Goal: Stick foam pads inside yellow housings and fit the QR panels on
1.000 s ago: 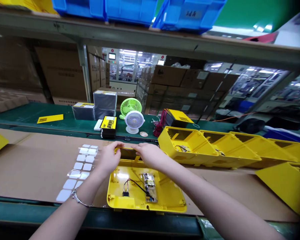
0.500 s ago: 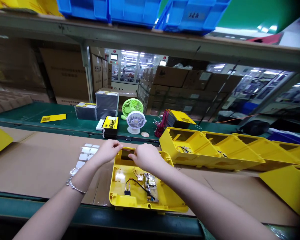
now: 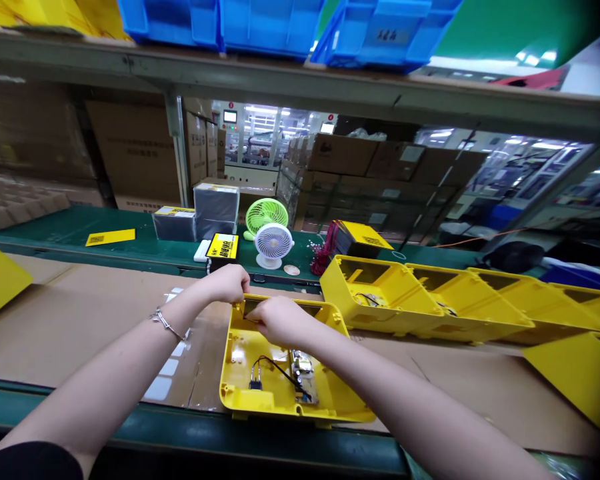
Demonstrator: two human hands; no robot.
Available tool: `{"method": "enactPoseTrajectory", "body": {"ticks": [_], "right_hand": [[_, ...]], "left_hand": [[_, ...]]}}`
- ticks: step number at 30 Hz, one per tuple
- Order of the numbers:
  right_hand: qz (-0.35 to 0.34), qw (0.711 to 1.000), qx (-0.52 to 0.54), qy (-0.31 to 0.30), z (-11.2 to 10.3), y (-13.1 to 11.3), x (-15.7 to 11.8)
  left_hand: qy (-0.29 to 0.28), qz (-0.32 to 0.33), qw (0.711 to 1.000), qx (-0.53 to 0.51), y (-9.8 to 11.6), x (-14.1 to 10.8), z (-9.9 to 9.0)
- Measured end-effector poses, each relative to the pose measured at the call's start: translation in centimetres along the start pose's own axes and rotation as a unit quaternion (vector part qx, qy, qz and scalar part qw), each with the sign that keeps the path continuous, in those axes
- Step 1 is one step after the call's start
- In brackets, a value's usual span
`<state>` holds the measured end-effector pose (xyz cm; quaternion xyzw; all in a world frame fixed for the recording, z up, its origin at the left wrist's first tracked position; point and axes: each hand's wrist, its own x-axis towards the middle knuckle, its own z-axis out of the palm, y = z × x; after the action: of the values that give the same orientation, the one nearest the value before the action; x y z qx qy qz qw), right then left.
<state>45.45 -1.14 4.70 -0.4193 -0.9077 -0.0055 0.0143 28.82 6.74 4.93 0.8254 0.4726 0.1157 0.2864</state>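
A yellow plastic housing (image 3: pixel 337 393) lies open side up in front of me. Inside it are a circuit board (image 3: pixel 305 377), a small black connector (image 3: pixel 255 385) and dark wires (image 3: pixel 276 365). My left hand (image 3: pixel 231 283) is closed at the far left corner of the housing, its fingertips curled down over the rim. Within the housing, my right hand (image 3: pixel 285 321) has its fingers bent together, the tips against the far wall near the dark window strip. Whatever either hand pinches is too small or hidden to make out.
A row of similar yellow housings (image 3: pixel 395 313) stands to the right. White stickers (image 3: pixel 159 388) lie left on the cardboard (image 3: pixel 95 313). Behind are a white fan (image 3: pixel 273 243), a green fan (image 3: pixel 265 217) and labelled black panels (image 3: pixel 223 250). Blue bins (image 3: pixel 273 27) sit on the shelf above.
My left hand has shifted slightly right and curled down over the rim at the corner. My right hand has moved left and lower, its fingertips now at the far wall inside the housing.
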Motion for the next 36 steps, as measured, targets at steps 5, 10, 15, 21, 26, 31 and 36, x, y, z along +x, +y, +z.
{"method": "enactPoseTrajectory", "body": {"ticks": [5,10,15,21,26,31,36], "right_hand": [[0.017,0.996,-0.017,0.089,-0.9,2.7,-3.6],[0.149,0.976,-0.089,0.128,-0.9,5.7,-7.1],[0.128,0.958,-0.112,0.231,-2.5,5.6,-9.1],[0.001,0.952,-0.107,0.287,-1.9,3.2,-11.8],[-0.025,0.968,0.061,0.242,-0.6,2.2,-12.7],[0.143,0.939,0.178,0.257,-1.0,4.9,-9.5],[0.303,0.862,0.38,0.146,0.7,7.9,-5.7]], "left_hand": [[0.02,-0.015,1.0,0.013,-0.6,0.3,1.6],[0.076,-0.008,0.997,-0.006,-0.2,-0.9,2.5],[0.183,0.036,0.982,0.001,3.1,-4.6,0.5],[0.234,0.137,0.961,0.049,3.7,-9.7,1.1],[0.033,0.119,0.991,-0.043,1.5,-11.3,2.2],[0.119,0.003,0.982,-0.146,1.6,-7.9,2.5],[0.17,-0.106,0.938,-0.284,1.9,-3.8,2.6]]}}
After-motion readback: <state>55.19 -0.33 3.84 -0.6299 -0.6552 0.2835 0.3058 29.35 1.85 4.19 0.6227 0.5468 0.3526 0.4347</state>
